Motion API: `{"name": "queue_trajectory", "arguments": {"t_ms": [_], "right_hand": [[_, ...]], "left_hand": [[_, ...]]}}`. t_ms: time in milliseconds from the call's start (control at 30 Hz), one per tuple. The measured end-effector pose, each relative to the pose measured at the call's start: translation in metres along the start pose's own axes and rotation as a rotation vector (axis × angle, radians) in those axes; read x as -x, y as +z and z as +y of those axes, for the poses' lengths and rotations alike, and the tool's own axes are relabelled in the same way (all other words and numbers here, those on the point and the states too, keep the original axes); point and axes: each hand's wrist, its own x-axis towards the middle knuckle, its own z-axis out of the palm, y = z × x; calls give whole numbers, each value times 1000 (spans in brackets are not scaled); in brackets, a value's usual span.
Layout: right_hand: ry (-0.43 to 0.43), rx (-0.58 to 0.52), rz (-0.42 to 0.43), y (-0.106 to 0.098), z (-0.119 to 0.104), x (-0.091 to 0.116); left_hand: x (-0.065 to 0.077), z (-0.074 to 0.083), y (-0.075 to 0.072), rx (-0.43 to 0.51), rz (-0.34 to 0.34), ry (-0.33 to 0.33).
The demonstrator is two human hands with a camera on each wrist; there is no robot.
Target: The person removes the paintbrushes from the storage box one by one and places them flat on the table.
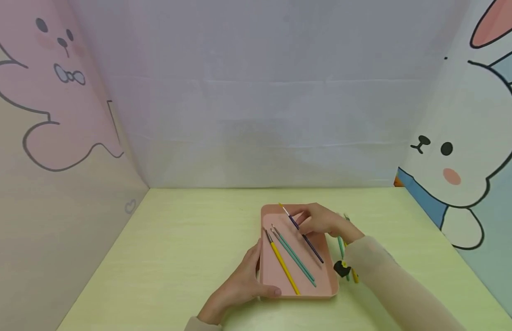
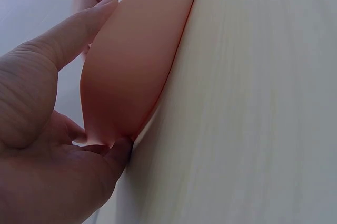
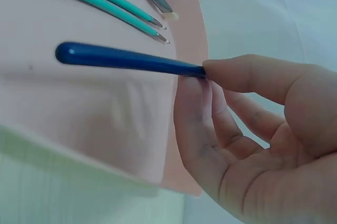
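Note:
My right hand [image 1: 318, 219] pinches a dark blue paintbrush [image 1: 307, 241] between thumb and fingers, over the right half of a pink tray [image 1: 299, 293]. The brush slants, its yellowish bristles toward the tray's far edge and its rounded handle end [image 3: 68, 54] toward the near right. My left hand [image 1: 241, 280] grips the tray's near left corner, thumb on the near rim and fingers along the left side. In the left wrist view, a fingertip [image 2: 122, 149] sits low at the tray's corner. Inside the tray lie a yellow-handled paintbrush [image 1: 284, 268] and two teal paintbrushes [image 1: 295, 257].
Right of the tray, partly behind my right forearm, are a teal stick [image 1: 341, 247], a yellow one [image 1: 355, 276] and a small black object [image 1: 341, 269]. The pale yellow tabletop [image 1: 177, 239] reaches back to a whitish curtain [image 1: 264, 115], with cartoon-printed panels at both sides.

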Motion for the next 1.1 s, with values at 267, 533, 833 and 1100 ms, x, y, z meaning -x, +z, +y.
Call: {"name": "queue_trajectory", "arguments": {"t_ms": [267,533,833,1100], "right_hand": [[17,-105,16,-17,10,15],[20,-201,34,-37,22,34],[64,-200,97,-57,39,56],[98,-195,127,-73,59,74]], "left_hand": [[-1,-2,0,-15,8,-7],[-1,-1,-1,10,1,-1],[0,0,-2,13,1,-8],[0,1,-1,-5,1,-12]]}}
